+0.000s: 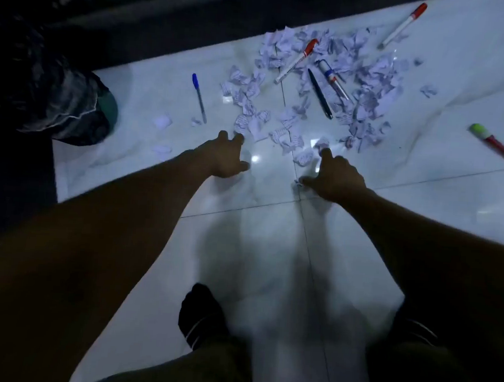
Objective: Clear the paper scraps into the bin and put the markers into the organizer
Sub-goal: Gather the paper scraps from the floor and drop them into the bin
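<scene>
A heap of crumpled paper scraps lies on the glossy white tile floor. Among them are a red-capped white marker, a black pen and a blue-and-white marker. Another red-capped marker lies at the far right, a blue pen to the left, and a red marker with a green cap at the right edge. My left hand and right hand reach out with spread fingers at the near edge of the heap, holding nothing. The right fingertips touch a scrap.
A bin lined with a dark bag stands at the left edge of the tiles. A dark strip borders the floor at the back. My feet in dark socks stand on the near tiles. No organizer is in view.
</scene>
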Demonstrator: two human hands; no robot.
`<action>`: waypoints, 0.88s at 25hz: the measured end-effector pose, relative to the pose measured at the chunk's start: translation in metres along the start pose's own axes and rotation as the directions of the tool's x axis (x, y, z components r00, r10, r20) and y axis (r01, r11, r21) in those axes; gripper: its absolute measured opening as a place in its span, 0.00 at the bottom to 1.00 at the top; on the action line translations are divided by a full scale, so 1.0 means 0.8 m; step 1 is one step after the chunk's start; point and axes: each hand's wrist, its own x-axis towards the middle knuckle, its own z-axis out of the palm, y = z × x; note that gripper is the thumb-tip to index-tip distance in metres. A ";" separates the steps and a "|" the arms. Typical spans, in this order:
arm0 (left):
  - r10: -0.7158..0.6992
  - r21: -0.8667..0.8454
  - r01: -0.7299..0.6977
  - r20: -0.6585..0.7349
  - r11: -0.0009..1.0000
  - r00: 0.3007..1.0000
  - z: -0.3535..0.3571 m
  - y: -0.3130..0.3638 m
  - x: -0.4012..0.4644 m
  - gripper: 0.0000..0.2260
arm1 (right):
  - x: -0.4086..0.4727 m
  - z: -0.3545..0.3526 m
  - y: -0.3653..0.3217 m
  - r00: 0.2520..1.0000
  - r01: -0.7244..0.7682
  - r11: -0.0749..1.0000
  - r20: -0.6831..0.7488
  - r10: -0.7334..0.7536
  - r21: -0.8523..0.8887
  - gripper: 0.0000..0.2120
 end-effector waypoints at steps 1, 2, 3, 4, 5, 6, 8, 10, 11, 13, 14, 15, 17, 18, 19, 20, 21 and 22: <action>0.015 0.008 -0.016 0.016 1.000 1.000 -0.002 0.001 0.009 0.35 | 0.003 0.012 -0.004 1.000 0.022 0.999 -0.005 -0.022 0.030 0.40; 0.036 0.008 -0.036 -0.006 0.999 0.999 -0.001 0.002 0.020 0.34 | 0.009 0.022 -0.009 0.998 0.061 0.998 -0.017 -0.060 0.035 0.37; 0.051 0.005 -0.051 -0.039 0.999 0.998 -0.001 0.002 0.033 0.34 | 0.019 0.032 -0.015 0.991 0.129 0.991 -0.033 -0.128 0.038 0.35; 0.067 -0.006 -0.068 -0.063 0.998 0.996 -0.006 0.002 0.042 0.33 | 0.026 0.039 -0.025 0.981 0.192 0.981 -0.027 -0.191 0.036 0.34; 0.081 -0.016 -0.083 -0.073 0.996 0.994 -0.006 0.001 0.050 0.34 | 0.038 0.044 -0.038 0.966 0.258 0.965 -0.038 -0.257 0.038 0.34; 0.088 -0.020 -0.089 -0.075 0.996 0.993 -0.005 0.000 0.053 0.34 | 0.048 0.044 -0.051 0.952 0.305 0.952 -0.036 -0.304 0.024 0.34; 0.104 -0.019 -0.106 -0.076 0.994 0.992 -0.011 -0.006 0.055 0.34 | 0.068 0.034 -0.074 0.930 0.366 0.930 0.010 -0.366 -0.022 0.31; 0.091 -0.030 -0.095 -0.111 0.995 0.990 -0.027 -0.015 0.048 0.34 | 0.077 0.016 -0.091 0.925 0.379 0.919 0.051 -0.376 -0.110 0.27; 0.073 -0.043 -0.080 -0.147 0.996 0.986 -0.036 -0.021 0.043 0.34 | 0.080 0.004 -0.097 0.918 0.396 0.907 0.052 -0.392 -0.147 0.26; 0.023 -0.051 -0.034 -0.191 0.998 0.981 -0.050 -0.039 0.034 0.33 | 0.085 -0.027 -0.104 0.902 0.430 0.876 0.067 -0.426 -0.218 0.25; -0.003 -0.051 -0.007 -0.196 0.999 0.980 -0.052 -0.048 0.031 0.32 | 0.089 -0.043 -0.104 0.900 0.434 0.865 0.074 -0.429 -0.253 0.24; -0.030 -0.053 0.020 -0.200 0.998 0.979 -0.051 -0.059 0.031 0.32 | 0.095 -0.061 -0.103 0.899 0.432 0.853 0.073 -0.431 -0.293 0.24; -0.100 -0.057 0.091 -0.196 0.994 0.975 -0.040 -0.076 0.034 0.33 | 0.108 -0.095 -0.094 0.914 0.392 0.844 0.050 -0.403 -0.366 0.25; -0.158 -0.053 0.150 -0.197 0.987 0.968 -0.029 -0.086 0.036 0.35 | 0.114 -0.104 -0.088 0.921 0.370 0.841 0.033 -0.389 -0.394 0.25; -0.235 -0.046 0.231 -0.214 0.972 0.948 -0.018 -0.096 0.037 0.37 | 0.118 -0.108 -0.083 0.925 0.355 0.840 0.023 -0.380 -0.410 0.26; -0.323 -0.056 0.319 -0.224 0.946 0.920 -0.007 -0.107 0.038 0.38 | 0.123 -0.103 -0.078 0.932 0.341 0.847 0.026 -0.363 -0.407 0.26; -0.413 -0.100 0.401 -0.223 0.911 0.883 0.003 -0.119 0.038 0.39 | 0.126 -0.092 -0.072 0.935 0.336 0.857 0.025 -0.355 -0.392 0.27; -0.497 -0.174 0.468 -0.205 0.866 0.844 0.010 -0.130 0.035 0.40 | 0.130 -0.074 -0.068 0.939 0.326 0.870 0.021 -0.343 -0.370 0.29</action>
